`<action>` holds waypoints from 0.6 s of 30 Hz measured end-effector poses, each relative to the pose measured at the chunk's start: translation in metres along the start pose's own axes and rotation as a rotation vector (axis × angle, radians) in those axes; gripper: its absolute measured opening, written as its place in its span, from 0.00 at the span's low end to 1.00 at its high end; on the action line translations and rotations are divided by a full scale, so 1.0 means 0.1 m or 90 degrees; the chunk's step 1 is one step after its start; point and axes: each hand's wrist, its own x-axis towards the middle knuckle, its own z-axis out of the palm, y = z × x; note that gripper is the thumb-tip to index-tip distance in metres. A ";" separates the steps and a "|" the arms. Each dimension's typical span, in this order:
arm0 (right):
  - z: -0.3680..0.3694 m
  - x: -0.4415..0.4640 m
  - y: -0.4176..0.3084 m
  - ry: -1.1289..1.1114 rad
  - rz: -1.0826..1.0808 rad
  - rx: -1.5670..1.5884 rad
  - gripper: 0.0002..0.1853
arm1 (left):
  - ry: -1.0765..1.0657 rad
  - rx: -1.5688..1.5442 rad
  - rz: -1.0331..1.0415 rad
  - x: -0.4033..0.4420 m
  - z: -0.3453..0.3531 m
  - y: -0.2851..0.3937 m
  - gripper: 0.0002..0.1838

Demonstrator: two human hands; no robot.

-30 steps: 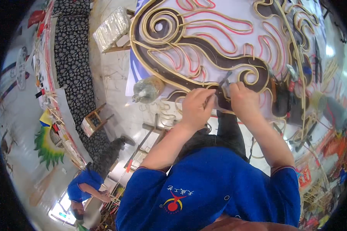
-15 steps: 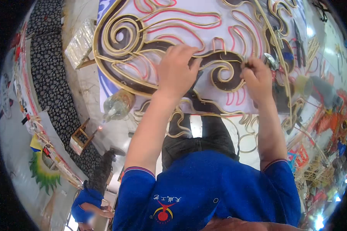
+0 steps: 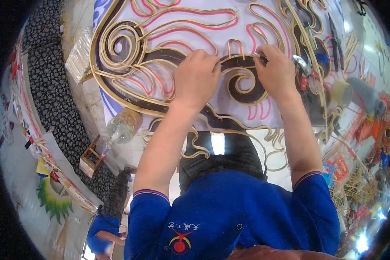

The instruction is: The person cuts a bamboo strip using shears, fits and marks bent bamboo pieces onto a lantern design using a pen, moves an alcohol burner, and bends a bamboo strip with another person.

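Note:
A white patterned sheet [image 3: 260, 34] carries thick dark shapes and pink lines. Tan bent strips [image 3: 190, 17], like split bamboo or rattan, run along them in curves and spirals. My left hand [image 3: 196, 80] has its fingers closed at a strip edging a dark curved band, left of a small spiral [image 3: 242, 89]. Above that spiral, my right hand [image 3: 276, 73] pinches the same edge between thumb and fingers; a small dark and pale bit shows at the fingertips. The exact grip of my left fingertips is partly hidden behind the hand.
A clear bottle [image 3: 125, 125] lies at the sheet's left edge, a bluish-pink glow at its tip. Long dark pliers [image 3: 335, 41], a tape roll [image 3: 342, 93] and long strips [image 3: 310, 47] lie to the right. A co-worker in blue [image 3: 103, 229] is at lower left.
My right hand has moved left and up along the strip, and its fingers now point inward. My left hand has closed more. The sheet appears shifted left in view.

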 end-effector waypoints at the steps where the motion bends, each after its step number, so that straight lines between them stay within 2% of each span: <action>1: 0.00 0.00 0.01 -0.003 -0.004 0.000 0.08 | 0.005 0.005 0.005 0.00 0.01 0.00 0.06; 18: 0.07 -0.01 0.04 0.022 -0.027 0.000 0.07 | 0.044 -0.016 0.011 0.01 0.06 -0.03 0.05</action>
